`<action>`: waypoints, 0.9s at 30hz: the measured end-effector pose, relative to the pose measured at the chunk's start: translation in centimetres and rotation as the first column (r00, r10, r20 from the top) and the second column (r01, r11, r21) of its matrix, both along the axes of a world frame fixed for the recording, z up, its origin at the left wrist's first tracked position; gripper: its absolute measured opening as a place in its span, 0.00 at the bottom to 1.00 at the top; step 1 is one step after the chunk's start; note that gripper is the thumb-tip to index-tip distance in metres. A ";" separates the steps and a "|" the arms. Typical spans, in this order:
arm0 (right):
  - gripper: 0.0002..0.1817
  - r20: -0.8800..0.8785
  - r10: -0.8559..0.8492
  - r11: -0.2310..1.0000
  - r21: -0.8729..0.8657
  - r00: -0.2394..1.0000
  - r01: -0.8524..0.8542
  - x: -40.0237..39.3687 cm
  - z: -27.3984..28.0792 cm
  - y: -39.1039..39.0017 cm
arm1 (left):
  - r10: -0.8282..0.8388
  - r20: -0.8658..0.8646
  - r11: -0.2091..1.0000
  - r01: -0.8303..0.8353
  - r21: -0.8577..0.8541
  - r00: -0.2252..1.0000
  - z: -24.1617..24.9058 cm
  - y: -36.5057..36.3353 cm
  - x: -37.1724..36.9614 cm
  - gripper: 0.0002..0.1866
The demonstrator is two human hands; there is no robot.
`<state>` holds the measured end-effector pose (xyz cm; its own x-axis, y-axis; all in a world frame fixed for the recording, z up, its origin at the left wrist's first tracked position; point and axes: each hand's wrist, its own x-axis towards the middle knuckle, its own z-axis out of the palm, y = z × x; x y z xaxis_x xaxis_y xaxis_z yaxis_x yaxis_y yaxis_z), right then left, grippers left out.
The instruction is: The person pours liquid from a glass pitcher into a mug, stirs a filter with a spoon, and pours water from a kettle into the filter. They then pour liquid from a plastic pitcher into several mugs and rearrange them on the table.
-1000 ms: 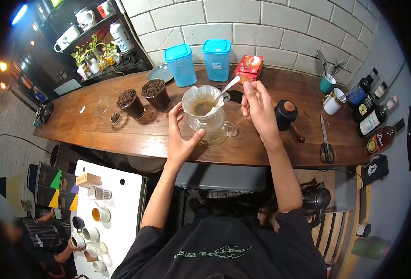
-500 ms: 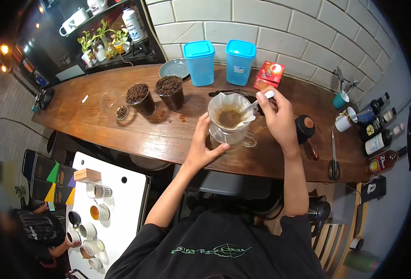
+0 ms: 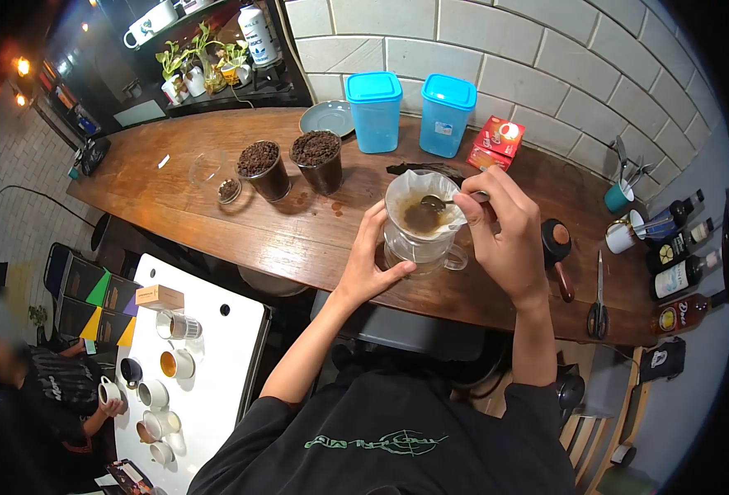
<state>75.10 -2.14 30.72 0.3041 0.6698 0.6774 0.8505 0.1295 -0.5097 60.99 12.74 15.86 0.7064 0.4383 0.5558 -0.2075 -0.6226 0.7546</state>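
A glass coffee server [image 3: 418, 249] with a side handle stands on the wooden counter, topped by a dripper lined with a white paper filter [image 3: 397, 188]. Brown wet coffee [image 3: 424, 219] lies inside the filter. My left hand [image 3: 368, 262] curves round the near left side of the server, thumb across its front. Pinched in the fingers of my right hand [image 3: 504, 235] is a metal spoon [image 3: 433, 200], its bowl over the coffee at the filter's far side. Two cups of dark coffee grounds [image 3: 263, 173] [image 3: 318, 163] stand to the left.
Two blue-lidded containers [image 3: 374, 115] [image 3: 447, 117] and a red box [image 3: 497, 142] line the tiled wall. Right of the dripper lie a portafilter [image 3: 557, 247] and scissors [image 3: 599, 305]; bottles [image 3: 674, 254] stand beyond. A co-worker's hand [image 3: 113, 404] holds a cup by the white table [image 3: 224, 363].
My right hand has tilted the spoon, so its bowl now shows above the coffee. My left hand stays at the server. The co-worker's cup has been raised off the table.
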 end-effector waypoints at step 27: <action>0.09 -0.059 -0.001 0.998 -0.065 0.998 -0.003 -0.3 -0.6 0.4 | 0.003 0.018 1.000 -0.002 -0.023 1.000 0.2 0.0 -0.4 0.45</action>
